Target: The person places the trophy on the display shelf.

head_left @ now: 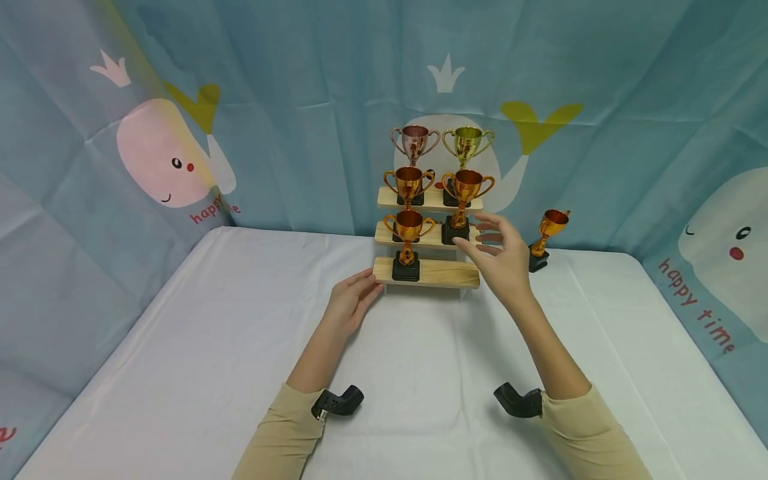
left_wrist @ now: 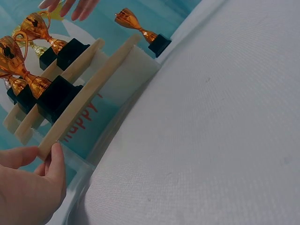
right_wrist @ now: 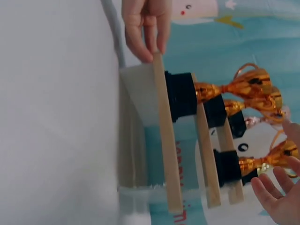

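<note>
Left hand: the left hand (head_left: 351,301) rests on the counter at the left end of the bottom step, its fingers (left_wrist: 57,161) pinching the end of that wooden plank.
Right hand: the right hand (head_left: 498,257) hovers in the air with fingers spread and relaxed, holding nothing, just in front of the right side of the middle step.
Stand: a three-step wooden stand (head_left: 427,273) sits at the far middle of the counter, its steps rising toward the backdrop.
Nearest trophy: a copper trophy (head_left: 461,200) on a black base stands upright on the right of the middle step, just beyond the right hand's fingertips; whether they touch it cannot be told.
Other trophies on the stand: one orange trophy (head_left: 408,243) on the left of the bottom step, one more on the middle step behind it, and two on the top step, a pinkish trophy (head_left: 414,143) and a green-gold trophy (head_left: 468,145).
Lone trophy: a single orange trophy (head_left: 545,239) stands on the counter to the right of the stand, apart from it.
Counter: the counter (head_left: 210,347) is covered in a white cloth with soft creases.
Room: a blue fabric backdrop (head_left: 300,87) printed with cartoon whales, crowns and the words "happy time" hangs behind and on both sides.
Sleeves: both arms wear beige sleeves (head_left: 282,433), with a black wrist camera mount beside each cuff.
</note>
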`<state>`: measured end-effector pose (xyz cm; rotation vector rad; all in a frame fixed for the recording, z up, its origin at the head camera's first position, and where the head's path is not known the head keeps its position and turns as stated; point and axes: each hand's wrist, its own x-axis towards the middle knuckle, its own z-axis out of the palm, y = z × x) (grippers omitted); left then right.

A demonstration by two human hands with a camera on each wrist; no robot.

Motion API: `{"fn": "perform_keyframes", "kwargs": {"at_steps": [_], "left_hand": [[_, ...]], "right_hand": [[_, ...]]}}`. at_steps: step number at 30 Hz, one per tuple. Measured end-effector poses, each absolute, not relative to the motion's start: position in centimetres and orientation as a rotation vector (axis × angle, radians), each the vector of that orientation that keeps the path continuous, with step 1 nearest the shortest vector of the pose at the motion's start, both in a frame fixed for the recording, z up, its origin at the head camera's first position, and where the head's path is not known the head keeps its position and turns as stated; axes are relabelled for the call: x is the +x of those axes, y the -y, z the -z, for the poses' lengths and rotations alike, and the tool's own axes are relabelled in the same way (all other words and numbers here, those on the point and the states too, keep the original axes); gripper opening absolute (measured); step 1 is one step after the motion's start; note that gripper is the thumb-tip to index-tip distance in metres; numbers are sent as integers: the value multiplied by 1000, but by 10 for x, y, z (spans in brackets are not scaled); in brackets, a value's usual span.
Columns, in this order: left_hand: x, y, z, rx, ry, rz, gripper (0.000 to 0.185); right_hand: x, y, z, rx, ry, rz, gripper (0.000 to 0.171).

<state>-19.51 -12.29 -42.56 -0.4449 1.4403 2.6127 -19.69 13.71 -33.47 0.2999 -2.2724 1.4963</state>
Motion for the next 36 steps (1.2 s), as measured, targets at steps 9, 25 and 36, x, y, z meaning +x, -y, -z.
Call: {"fn": "perform_keyframes", "kwargs": {"at_steps": [9,25,36], "left_hand": [[-195,123,426,-435,-1431,-2619,46],[-196,123,427,-435,-1437,-2619,45],[-196,122,427,-457,-1420,-2621,45]], "right_hand": [[-194,-160,337,219,2291,-1397,48],[-198,-202,342,104,2300,-1239,43],[-202,-230,342,-11,2329,-1198,44]]}}
